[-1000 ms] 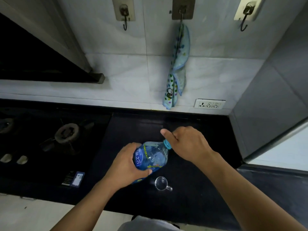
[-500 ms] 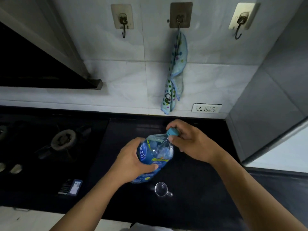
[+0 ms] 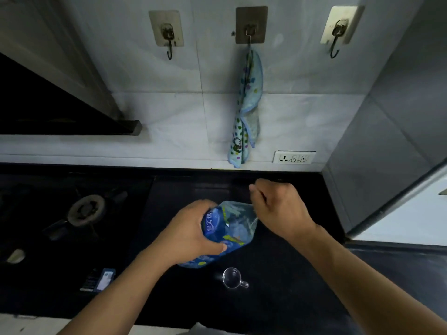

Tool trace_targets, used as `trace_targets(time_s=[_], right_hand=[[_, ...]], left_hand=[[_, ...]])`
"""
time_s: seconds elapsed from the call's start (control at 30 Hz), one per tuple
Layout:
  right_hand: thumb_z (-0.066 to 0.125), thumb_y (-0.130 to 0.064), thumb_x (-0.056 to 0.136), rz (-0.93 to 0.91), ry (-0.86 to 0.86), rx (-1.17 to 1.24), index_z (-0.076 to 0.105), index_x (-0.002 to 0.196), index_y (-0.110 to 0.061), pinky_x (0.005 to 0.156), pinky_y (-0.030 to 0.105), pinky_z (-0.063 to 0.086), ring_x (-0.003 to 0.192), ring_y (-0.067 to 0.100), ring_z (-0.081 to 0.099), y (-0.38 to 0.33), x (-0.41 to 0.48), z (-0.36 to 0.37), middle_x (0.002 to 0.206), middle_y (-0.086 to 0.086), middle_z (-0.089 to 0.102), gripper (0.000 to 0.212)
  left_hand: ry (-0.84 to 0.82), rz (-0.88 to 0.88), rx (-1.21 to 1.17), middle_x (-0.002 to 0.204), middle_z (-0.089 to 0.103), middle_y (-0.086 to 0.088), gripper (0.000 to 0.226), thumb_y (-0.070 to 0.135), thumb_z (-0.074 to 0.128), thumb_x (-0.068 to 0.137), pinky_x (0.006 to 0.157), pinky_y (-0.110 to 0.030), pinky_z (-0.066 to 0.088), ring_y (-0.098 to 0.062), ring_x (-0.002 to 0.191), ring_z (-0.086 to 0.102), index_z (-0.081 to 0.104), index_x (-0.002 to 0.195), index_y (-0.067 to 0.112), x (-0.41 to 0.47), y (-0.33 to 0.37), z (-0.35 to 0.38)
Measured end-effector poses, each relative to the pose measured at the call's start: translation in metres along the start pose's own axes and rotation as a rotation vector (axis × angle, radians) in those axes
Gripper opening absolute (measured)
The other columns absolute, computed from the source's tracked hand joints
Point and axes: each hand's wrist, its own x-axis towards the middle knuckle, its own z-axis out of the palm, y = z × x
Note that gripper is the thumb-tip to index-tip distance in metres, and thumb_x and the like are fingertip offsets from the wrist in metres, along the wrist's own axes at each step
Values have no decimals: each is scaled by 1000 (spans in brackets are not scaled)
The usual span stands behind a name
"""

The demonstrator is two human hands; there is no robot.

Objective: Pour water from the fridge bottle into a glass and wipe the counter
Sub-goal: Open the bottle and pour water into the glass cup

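Now left hand (image 3: pixel 193 234) grips bottle (image 3: pixel 229 228); right hand (image 3: pixel 280 210) closed beside neck.

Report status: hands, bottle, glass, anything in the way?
Left hand grips bottle; right hand closed at its neck, cap hidden. Glass on counter, looks empty. Nothing blocking the pour.

- The black counter (image 3: pixel 278 298) runs along under the white wall.
- A small clear glass cup (image 3: pixel 232 277) with a handle stands on the counter, near its front edge.
- A gas stove (image 3: pixel 60 213) sits on the counter, well left of the cup.
- A small blue and white sticker (image 3: pixel 99 281) lies on the stove's front, left of the cup.
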Motion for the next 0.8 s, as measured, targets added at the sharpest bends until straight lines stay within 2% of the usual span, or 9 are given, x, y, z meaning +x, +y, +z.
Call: trace_targets(time_s=[0.1, 0.2, 0.27, 0.4, 0.47, 0.53, 0.6, 0.73, 0.8], right_hand=[[47, -46, 99, 302, -51, 96, 40, 58, -10, 50, 41, 45, 47, 23, 48, 3, -1, 13, 51, 7, 49, 55], [38, -47, 101, -79, -13, 96, 44, 67, -13, 49, 36, 38, 51, 21, 47, 7, -12, 4, 57, -1, 47, 49], [37, -40, 102, -134, 15, 21, 42, 64, -17, 49, 32, 35, 52, 24, 49, 7, -11, -2, 58, 1, 49, 45], [30, -48, 102, 465, -373, -221, 41, 62, -21, 67, 32, 42, 79, 32, 61, 3, 6, 2, 73, 5, 55, 50], [31, -53, 100, 250, -270, -154, 42, 60, -20, 64, 34, 42, 73, 32, 60, 7, 3, 0, 66, 0, 49, 53], [39, -47, 98, -194, -79, -30, 46, 63, -14, 62, 33, 38, 64, 28, 51, 7, -4, -11, 63, 2, 48, 49], [44, -36, 97, -385, -49, 0, 49, 64, -10, 63, 32, 37, 62, 25, 45, 8, -3, -18, 64, 5, 49, 42], [35, -41, 100, 339, -291, -168, 40, 58, -17, 64, 33, 43, 75, 34, 62, -1, 5, -7, 65, 3, 51, 49], [36, -50, 99, 312, -259, -170, 41, 59, -18, 60, 32, 39, 68, 30, 61, 5, -3, 1, 61, -1, 48, 52]], left_hand=[[83, 26, 108, 104, 58, 17, 70, 44, 88, 50, 87, -26, 51, -6, 95, 56, 58, 112, 33, 1, 3, 10], [-37, -47, -149, 103, 70, 12, 63, 31, 94, 52, 84, -28, 58, -4, 91, 69, 63, 107, 36, 2, 3, 1], [-105, -62, -222, 105, 71, 11, 62, 29, 95, 54, 85, -32, 60, -4, 91, 71, 64, 108, 36, 2, 5, 0], [106, 0, 162, 107, 57, 15, 74, 43, 88, 51, 89, -30, 51, -10, 98, 54, 58, 118, 29, 7, 9, 19], [90, 20, 86, 108, 59, 16, 74, 41, 89, 50, 90, -29, 51, -8, 99, 57, 58, 116, 30, 8, 6, 15], [-78, 10, -129, 108, 69, 13, 70, 30, 95, 53, 91, -30, 56, -5, 99, 67, 62, 115, 32, 10, 2, 0], [-239, -21, -308, 108, 74, 7, 66, 17, 96, 58, 89, -34, 60, -9, 97, 73, 64, 115, 30, 10, 3, -8], [6, 18, 62, 107, 63, 13, 69, 38, 91, 53, 90, -34, 54, -10, 98, 61, 61, 114, 29, 12, 10, 13], [102, 50, 137, 107, 57, 14, 74, 41, 89, 51, 90, -33, 51, -10, 98, 55, 57, 117, 28, 10, 9, 19]])
